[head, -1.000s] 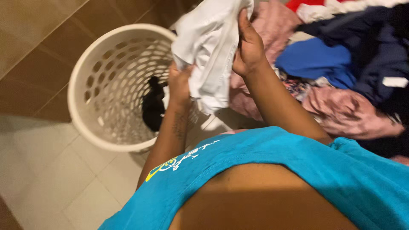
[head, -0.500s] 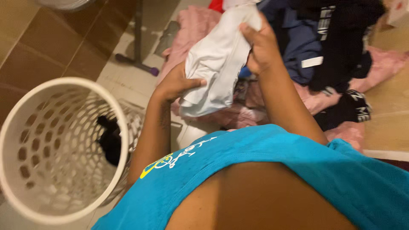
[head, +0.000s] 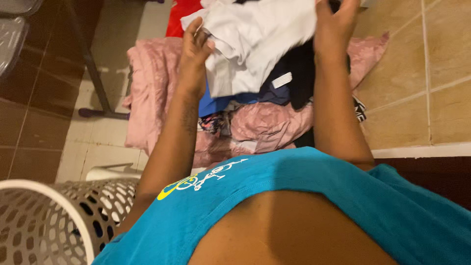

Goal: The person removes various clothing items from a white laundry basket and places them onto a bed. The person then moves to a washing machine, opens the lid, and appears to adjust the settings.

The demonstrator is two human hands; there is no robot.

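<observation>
A white garment (head: 255, 41) hangs spread between both my hands above a heap of laundry on the floor. My left hand (head: 194, 51) grips its left edge with the fingers curled into the cloth. My right hand (head: 334, 27) holds its upper right side, fingers raised near the frame's top. Under the garment lie pink fabric (head: 267, 125), a blue piece (head: 216, 104), dark clothes (head: 294, 73) and a red item (head: 182, 14). A white perforated laundry basket (head: 37, 216) stands at the lower left, beside my left elbow.
A dark metal leg of a stand (head: 95, 81) runs across the tiled floor on the left. Tan tiles (head: 427, 73) stretch to the right of the heap. My turquoise shirt (head: 294, 196) fills the lower frame.
My view has swung right, so the basket slid to the lower left corner. Both hands lifted the white garment higher and spread it wider over the clothes heap.
</observation>
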